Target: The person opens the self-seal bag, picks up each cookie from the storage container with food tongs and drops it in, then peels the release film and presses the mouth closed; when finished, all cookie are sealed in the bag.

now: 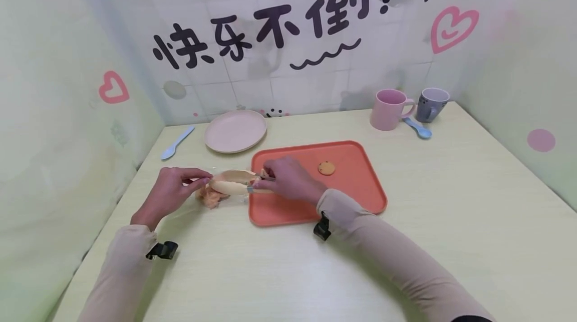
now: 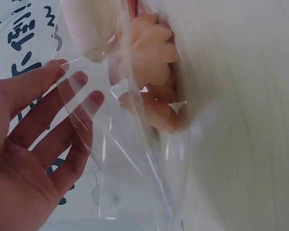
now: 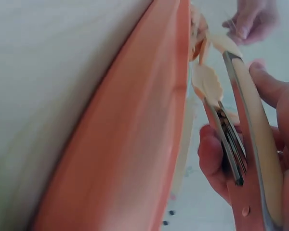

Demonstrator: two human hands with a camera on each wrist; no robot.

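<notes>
My left hand (image 1: 170,192) pinches the edge of a clear plastic bag (image 2: 111,144) between thumb and fingertips. In the bag lie several orange-brown, flower-shaped pieces (image 2: 147,50) that look like cookies. My right hand (image 3: 284,110) grips a pair of metal tongs (image 3: 253,110) with cream handles and scoop-like tips, thumb on one arm and fingers on the other. The tips stand apart and point left toward the bag's mouth, overlapping the bag in the head view. Under my right hand is an orange-red tray (image 1: 288,212); a round cookie (image 1: 326,168) with dark spots lies on it.
Behind the bag stands a pale pink plate (image 1: 236,131), with a light blue spoon (image 1: 178,142) to its left. A pink mug (image 1: 386,111), a grey-blue mug (image 1: 428,106) and another blue spoon (image 1: 419,128) are at the back right. Printed wall sheets enclose the table's back and sides.
</notes>
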